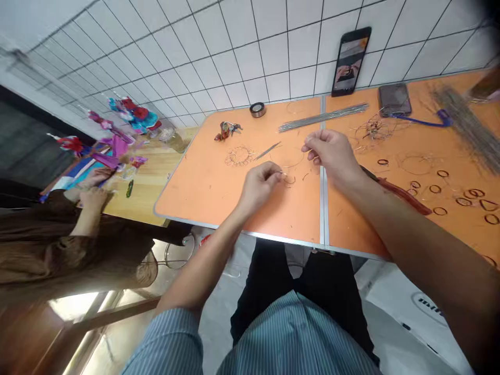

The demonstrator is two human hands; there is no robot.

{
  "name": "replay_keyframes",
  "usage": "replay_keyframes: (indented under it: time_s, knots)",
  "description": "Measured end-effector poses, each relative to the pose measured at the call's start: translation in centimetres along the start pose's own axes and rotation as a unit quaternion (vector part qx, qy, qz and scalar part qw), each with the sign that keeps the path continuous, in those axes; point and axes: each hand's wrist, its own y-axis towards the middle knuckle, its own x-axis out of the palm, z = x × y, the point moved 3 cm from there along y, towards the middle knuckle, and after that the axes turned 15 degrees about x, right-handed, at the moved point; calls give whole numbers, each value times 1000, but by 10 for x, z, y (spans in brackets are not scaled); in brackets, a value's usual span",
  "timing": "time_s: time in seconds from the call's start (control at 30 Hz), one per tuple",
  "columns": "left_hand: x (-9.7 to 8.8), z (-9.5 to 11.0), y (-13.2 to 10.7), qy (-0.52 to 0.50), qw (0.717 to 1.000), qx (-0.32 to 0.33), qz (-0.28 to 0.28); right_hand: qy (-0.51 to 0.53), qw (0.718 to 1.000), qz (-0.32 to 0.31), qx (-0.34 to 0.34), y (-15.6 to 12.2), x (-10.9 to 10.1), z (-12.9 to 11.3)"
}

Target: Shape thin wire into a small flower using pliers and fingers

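Holds a thin, curved wire (297,163) above an orange counter (203,182), one end in the closed grip of the right hand (332,153) at two o'clock, the other pinched in the left hand (260,185) at eight. Around the wire: at nine o'clock, a looped wire ring (239,155); at eleven, a roll of tape (258,113); at one, a bundle of straight wires (322,118) and a propped phone (351,61); just past three, red-handled pliers (406,197) near scattered dark rings (440,211).

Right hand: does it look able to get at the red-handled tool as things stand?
Probably yes, by drawing back: the red-handled tool lies beside the right forearm, which partly hides it, though the right hand is closed in a pinch.
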Motion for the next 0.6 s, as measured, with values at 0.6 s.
replay_keyframes:
  time_s: [0.6]
  knots:
    - [-30, 11, 15, 63, 996, -69, -13, -313, 930, -6, -194, -7, -1, 9]
